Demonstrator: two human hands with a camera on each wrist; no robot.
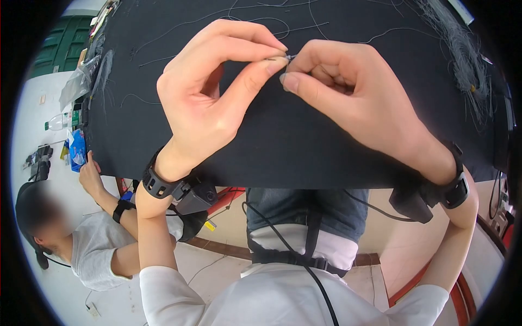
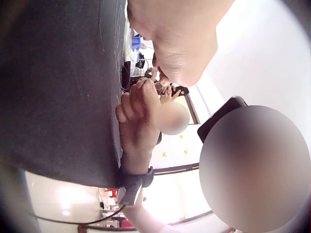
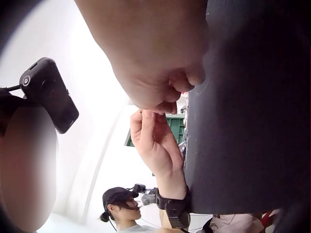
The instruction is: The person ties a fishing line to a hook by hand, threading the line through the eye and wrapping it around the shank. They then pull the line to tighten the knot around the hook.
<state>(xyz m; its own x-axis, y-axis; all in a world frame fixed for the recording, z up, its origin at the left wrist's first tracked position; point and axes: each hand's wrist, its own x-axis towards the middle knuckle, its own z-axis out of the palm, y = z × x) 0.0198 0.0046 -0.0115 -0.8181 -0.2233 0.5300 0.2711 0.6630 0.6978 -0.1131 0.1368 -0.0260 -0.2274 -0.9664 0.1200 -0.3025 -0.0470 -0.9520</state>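
Over the black table, both hands meet fingertip to fingertip in the head view. My left hand (image 1: 198,117) pinches a thin grey wire-like piece (image 1: 291,57) between thumb and index finger. From the other side, my right hand (image 1: 375,98) holds the same piece between its thumb and curled index finger. Only a short dark bit shows in the small gap, and the fingers hide the rest. In the right wrist view, the fingertips of the left hand (image 3: 163,150) touch close against the right hand's curled fingers.
Loose grey wires lie across the far part of the black table (image 1: 326,141). A thick bundle of wires (image 1: 467,70) lies at the right. Along the left side are a plastic bottle (image 1: 57,121) and a blue packet (image 1: 78,149). Another person (image 1: 98,261) sits at the left edge, one hand at the table.
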